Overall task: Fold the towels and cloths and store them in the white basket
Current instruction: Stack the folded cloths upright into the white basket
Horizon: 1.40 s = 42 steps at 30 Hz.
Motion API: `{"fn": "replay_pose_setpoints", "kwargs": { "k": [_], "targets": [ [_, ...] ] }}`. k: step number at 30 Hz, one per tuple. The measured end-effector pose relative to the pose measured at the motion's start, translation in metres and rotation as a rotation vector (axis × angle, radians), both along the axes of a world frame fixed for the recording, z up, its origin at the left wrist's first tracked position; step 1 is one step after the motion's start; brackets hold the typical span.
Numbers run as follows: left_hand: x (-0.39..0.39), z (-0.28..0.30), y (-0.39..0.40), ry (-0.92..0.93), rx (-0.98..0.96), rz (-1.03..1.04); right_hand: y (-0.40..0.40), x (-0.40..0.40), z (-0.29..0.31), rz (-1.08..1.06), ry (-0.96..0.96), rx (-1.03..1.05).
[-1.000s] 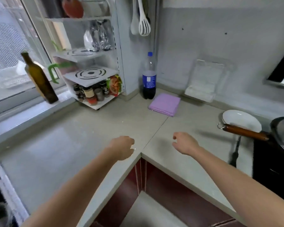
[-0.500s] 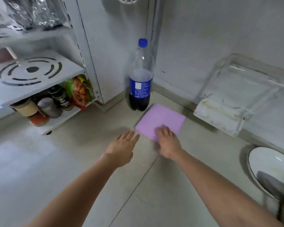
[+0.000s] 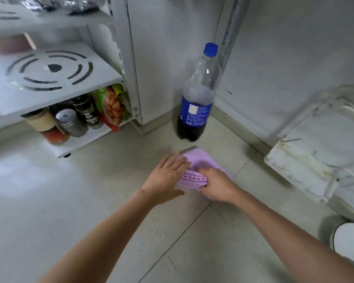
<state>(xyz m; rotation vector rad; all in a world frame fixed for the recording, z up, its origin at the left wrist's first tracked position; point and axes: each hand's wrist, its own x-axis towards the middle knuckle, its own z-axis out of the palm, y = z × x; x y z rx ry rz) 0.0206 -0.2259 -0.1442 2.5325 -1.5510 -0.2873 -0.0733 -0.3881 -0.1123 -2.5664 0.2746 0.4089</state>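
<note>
Purple cloth [image 3: 200, 162] pinched under right hand [image 3: 217, 184].

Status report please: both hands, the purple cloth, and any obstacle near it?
Left hand flat on purple cloth. Right hand has grip on its near folded edge. Cola bottle stands close behind cloth. White basket not in view.

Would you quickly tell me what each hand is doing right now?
Left hand: open, fingers resting on the purple cloth.
Right hand: gripping the cloth's near edge.
</note>
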Motion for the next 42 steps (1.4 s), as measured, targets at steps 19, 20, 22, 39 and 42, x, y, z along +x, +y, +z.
{"fn": "replay_pose_setpoints", "kwargs": {
  "k": [19, 20, 22, 39, 42],
  "targets": [
    [-0.334, 0.122, 0.539, 0.263, -0.488, 1.212, 0.509, -0.109, 0.115, 1.220, 0.258, 0.217],
    [-0.372, 0.127, 0.567, 0.256, -0.506, 1.279, 0.545, -0.136, 0.115, 1.286, 0.209, 0.163],
    [-0.451, 0.136, 0.617, 0.211, -0.513, 1.395, 0.614, -0.196, 0.118, 1.416, 0.058, 0.088],
    [-1.004, 0.171, 0.788, -0.183, -0.519, 2.334, 0.983, -0.678, 0.134, 2.382, 0.012, 0.408],
    [-1.057, 0.182, 0.816, -0.253, -0.479, 2.446, 1.032, -0.738, 0.139, 2.443, -0.047, 0.512]
  ]
}}
